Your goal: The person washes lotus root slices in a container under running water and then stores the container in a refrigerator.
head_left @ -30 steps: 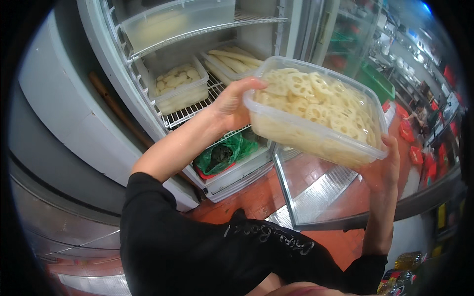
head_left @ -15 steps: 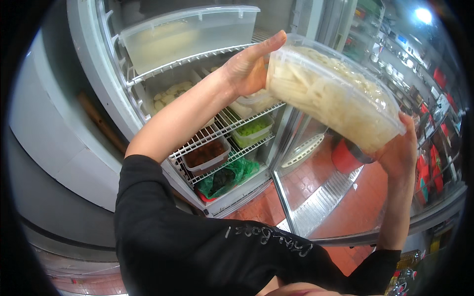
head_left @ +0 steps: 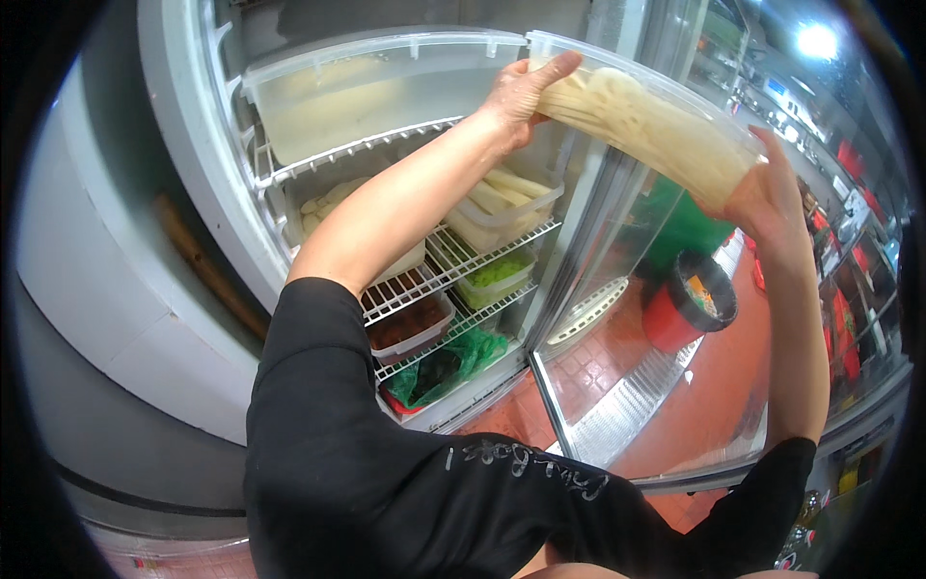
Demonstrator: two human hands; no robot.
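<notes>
I hold the clear plastic tub of pale sliced food (head_left: 641,121) tilted, high at the open fridge's top shelf. My left hand (head_left: 521,92) clamps its near end, fingers closed over the rim; my right hand (head_left: 767,198) cups the far end, fingers wrapped round it, likely sharing the weight. A large lidded translucent bin (head_left: 386,92) already fills the white wire shelf (head_left: 357,150), crowding the way. Below sit a tub of pale sticks (head_left: 502,207), a green-filled tub (head_left: 497,275) and a red bucket (head_left: 690,309) on the floor.
</notes>
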